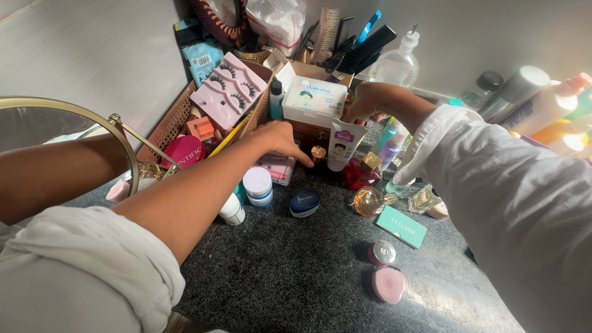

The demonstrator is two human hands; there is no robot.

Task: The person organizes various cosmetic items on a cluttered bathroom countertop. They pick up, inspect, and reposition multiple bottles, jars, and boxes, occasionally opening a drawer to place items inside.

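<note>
Speckled dark stone makes up the bench (pixel 290 271), rough-grained and matte, set against a pale smooth wall and crowded with toiletries.

The left hand (pixel 279 139) reaches across with its fingers loosely extended and slightly apart, fingertips resting at the front of a small dark wooden box (pixel 308 132), just beside a little round gold cap (pixel 318 152); it pinches nothing that I can see. The right hand (pixel 364 102) curls over the far edge of the same box, behind a white squeeze tube (pixel 341 145) that stands on its flat cap; whether its fingers are clamped on anything I cannot tell, as they are hidden. Both sleeves are soft white cloth, pushed up.

A flat white rectangular pack (pixel 314 98) lies on top of the box. To the left sits a woven brown basket (pixel 172 120) holding a pink tray of false lashes (pixel 229 89). A brass-rimmed round mirror (pixel 61 123) leans at the near left. In front lie a squat white jar (pixel 257 185), a dark blue round tin (pixel 304 203), a globe-shaped amber glass perfume bottle (pixel 369 201), a teal flat carton (pixel 401 226) and a glossy pink heart-shaped compact (pixel 390 284).
</note>
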